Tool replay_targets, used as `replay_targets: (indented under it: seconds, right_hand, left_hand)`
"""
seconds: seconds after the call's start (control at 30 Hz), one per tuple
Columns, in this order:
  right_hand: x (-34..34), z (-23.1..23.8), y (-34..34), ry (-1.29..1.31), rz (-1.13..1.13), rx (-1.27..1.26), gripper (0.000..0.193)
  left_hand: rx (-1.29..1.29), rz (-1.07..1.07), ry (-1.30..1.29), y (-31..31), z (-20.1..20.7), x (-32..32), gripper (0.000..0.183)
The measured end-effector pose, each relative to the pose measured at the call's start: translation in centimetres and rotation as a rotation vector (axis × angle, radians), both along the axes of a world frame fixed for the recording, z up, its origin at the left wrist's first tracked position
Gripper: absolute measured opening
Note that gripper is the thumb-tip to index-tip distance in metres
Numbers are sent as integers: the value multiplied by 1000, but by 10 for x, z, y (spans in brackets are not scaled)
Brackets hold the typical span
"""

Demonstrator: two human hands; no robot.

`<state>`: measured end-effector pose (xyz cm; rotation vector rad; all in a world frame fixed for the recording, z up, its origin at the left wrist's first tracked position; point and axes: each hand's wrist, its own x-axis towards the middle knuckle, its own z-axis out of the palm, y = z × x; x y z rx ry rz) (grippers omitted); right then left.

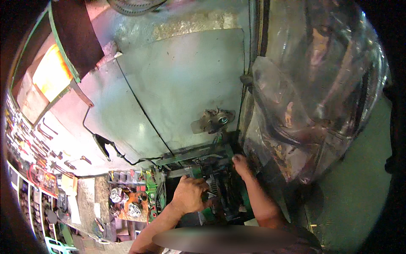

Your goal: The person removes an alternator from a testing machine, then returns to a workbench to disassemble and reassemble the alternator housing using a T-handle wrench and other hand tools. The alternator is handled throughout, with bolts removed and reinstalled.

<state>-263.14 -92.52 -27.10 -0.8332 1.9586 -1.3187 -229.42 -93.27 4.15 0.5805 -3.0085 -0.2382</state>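
Observation:
In front of me stands a dark green machine (224, 151) with a finned grey metal part (213, 186) in its middle. My left hand (189, 195) reaches over the near left side of that part, its fingers curled. A thin shiny rod (211, 194) shows by those fingertips, but whether they grip it is unclear. At the machine's right edge is my right hand (242, 167), fingers closed and thumb side up. What it grips, if anything, is hidden in shadow.
A greasy metal fitting (215, 122) sits on the grey-green wall panel (186, 84) beyond the machine. Clear plastic sheeting (313, 101) hangs at the right. Leftward, a cluttered workbench (86, 190) holds round metal parts (118, 194); several hand tools (46, 144) hang on the wall.

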Motion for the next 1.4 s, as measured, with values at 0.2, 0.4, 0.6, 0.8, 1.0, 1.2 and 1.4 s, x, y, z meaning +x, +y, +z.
replay_targets:
  seconds: [0.2, 0.4, 0.6, 0.8, 1.0, 1.2, 1.4]
  right_hand:
    - [-82, -1, -90, 378, -222, 248, 37]
    - [-126, -52, -125, 1043, 547, 902, 37]
    - [-98, -157, -118, 1002, 41, 612, 38]
    - [-135, -179, -87, 582, 189, 665, 50]
    - [-89, -62, -70, 472, 4, 625, 61]
    - [3, 22, -11, 820, -18, 315, 96]
    - [40, 131, 64, -107, 0, 237, 88]
  left_hand:
    - [12, 45, 141, 2, -8, 2, 42]
    - [9, 70, 226, 0, -14, 0, 38]
    - [75, 45, 155, -7, -21, 5, 35]
    - [127, 55, 328, -8, -33, 2, 41]
    - [126, 48, 227, -9, -27, 2, 35]
    - [74, 35, 192, -7, -18, 4, 34]
    - [19, -14, 268, -5, -12, 8, 39]
